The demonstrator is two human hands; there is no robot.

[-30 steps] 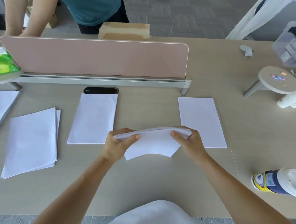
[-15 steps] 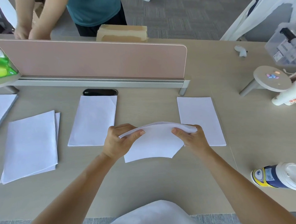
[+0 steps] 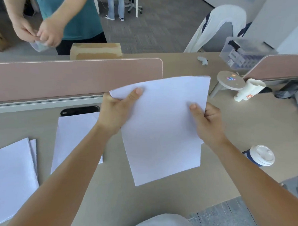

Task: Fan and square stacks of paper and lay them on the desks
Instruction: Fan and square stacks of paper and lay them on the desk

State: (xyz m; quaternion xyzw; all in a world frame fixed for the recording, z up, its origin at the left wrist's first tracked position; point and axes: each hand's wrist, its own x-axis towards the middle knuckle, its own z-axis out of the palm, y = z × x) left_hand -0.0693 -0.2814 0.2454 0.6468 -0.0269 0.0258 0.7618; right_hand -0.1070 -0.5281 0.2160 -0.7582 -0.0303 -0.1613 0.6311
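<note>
stack (image 3: 160, 127): lifted above desk (image 3: 246, 126), between both hands
left hand (image 3: 117, 112): pinched top-left corner
right hand (image 3: 207, 122): gripped right edge

Both bare forearms reach forward from the bottom corners and converge toward the middle. The left hand (image 3: 117, 112) pinches the upper left corner of the paper stack (image 3: 162, 129), thumb on top. The right hand (image 3: 208, 123) closes its grip on the right edge, thumb pressed flat, fingers curled beneath.
</note>
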